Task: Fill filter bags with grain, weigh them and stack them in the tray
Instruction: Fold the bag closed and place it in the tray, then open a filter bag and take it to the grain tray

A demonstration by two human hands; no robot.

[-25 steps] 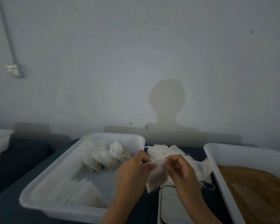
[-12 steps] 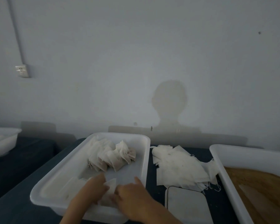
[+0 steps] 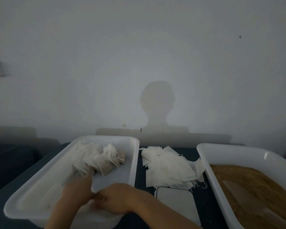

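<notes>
A plain grey wall [image 3: 139, 55] stood behind a dark table [image 3: 210, 204]. At left sat a white tray [image 3: 134, 156] with filled filter bags [image 3: 99, 157] stacked at its far end. Both hands reached into its near end: the left hand [image 3: 78, 192] and right hand [image 3: 116, 199] met over a blurred filter bag [image 3: 91, 203]; their grip could not be told. Empty filter bags [image 3: 168, 166] lay between the trays, a scale [image 3: 177, 202] just nearer. At right, a tub [image 3: 229, 151] held brown grain [image 3: 248, 182].
</notes>
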